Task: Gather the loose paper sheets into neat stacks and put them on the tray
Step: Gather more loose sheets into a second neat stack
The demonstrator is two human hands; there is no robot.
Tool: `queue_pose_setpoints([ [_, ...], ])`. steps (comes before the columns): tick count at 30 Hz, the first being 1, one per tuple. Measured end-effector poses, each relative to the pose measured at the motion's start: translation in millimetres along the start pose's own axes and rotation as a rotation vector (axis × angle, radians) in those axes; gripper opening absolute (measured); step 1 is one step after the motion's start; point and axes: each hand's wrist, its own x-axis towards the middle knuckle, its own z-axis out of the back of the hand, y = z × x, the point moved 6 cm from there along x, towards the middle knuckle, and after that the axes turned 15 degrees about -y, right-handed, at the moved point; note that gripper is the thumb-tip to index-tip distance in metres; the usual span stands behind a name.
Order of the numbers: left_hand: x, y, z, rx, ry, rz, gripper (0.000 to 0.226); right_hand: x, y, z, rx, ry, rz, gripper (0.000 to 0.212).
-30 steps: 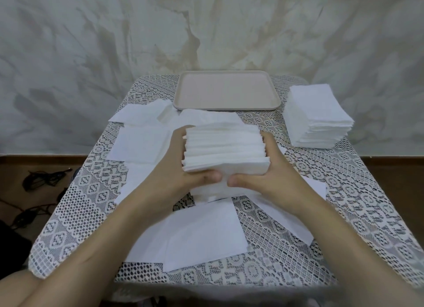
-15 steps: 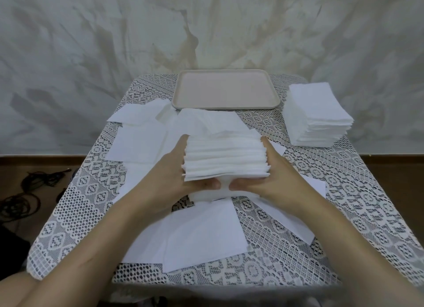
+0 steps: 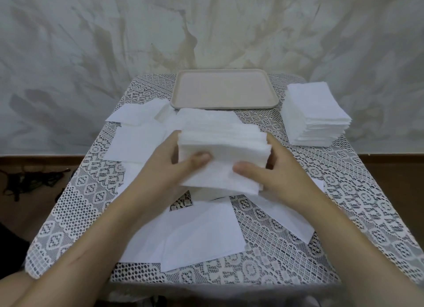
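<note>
A thick bundle of white paper sheets [image 3: 222, 150] is held between both hands over the middle of the table. My left hand [image 3: 165, 169] grips its left side, thumb on the near face. My right hand [image 3: 277, 169] grips its right side, thumb also on the near face. The bundle leans with its near face tilted toward me, its lower edge close to the loose sheets [image 3: 202, 233] below. A beige tray [image 3: 226, 89] with nothing on it lies at the table's far edge. More loose sheets [image 3: 135, 127] lie to the left.
A tall neat stack of white sheets [image 3: 315, 116] stands at the far right beside the tray. The table wears a lace cloth [image 3: 358, 215]. Dark cables [image 3: 29, 182] lie on the floor to the left. A pale wall stands behind the table.
The bundle has tipped from standing on edge to leaning toward me and shifted slightly away. Both thumbs have moved up onto its near face.
</note>
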Motion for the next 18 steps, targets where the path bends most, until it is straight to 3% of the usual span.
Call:
queue_pose_setpoints([
  [5, 0.6, -1.5, 4.4, -0.142, -0.080, 0.097, 0.047, -4.1, 12.4, -5.0, 0.265, -0.070, -0.133, 0.039],
  [10, -5.3, 1.9, -7.3, -0.271, -0.138, 0.110, 0.048, -10.3, 2.9, -25.5, 0.427, -0.067, -0.294, 0.050],
  [15, 5.4, -7.5, 4.8, -0.195, -0.168, -0.008, 0.052, -5.3, 9.8, -19.5, 0.251, 0.058, -0.228, 0.072],
  [18, 4.1, -5.9, 2.6, -0.122, -0.116, 0.004, 0.057, -6.0, 10.6, -26.5, 0.222, 0.118, -0.210, 0.068],
])
